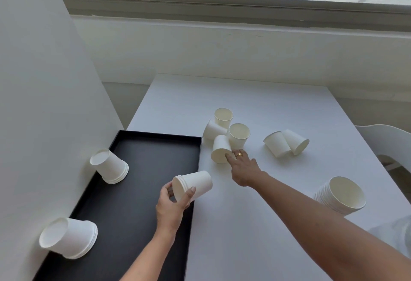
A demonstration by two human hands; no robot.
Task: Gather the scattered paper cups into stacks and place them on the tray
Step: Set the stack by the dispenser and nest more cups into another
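Note:
My left hand (171, 207) grips a short stack of white paper cups (193, 184), held on its side above the right rim of the black tray (144, 169). Two upside-down cup stacks, one farther (110, 166) and one nearer (69, 237), stand along the tray's left side. My right hand (243, 169) reaches into a cluster of loose cups and pinches a tipped cup (220, 149) at its rim with thumb and fingers. Around it are two upright cups (223, 117) (239, 135) and one cup on its side (212, 129).
Two more cups (277, 144) (295, 141) lie tipped to the right on the white table (244, 225). A tall upright stack (341, 195) stands near the table's right edge. A white wall panel (44, 103) borders the tray on the left. A white chair (387, 143) is at the right.

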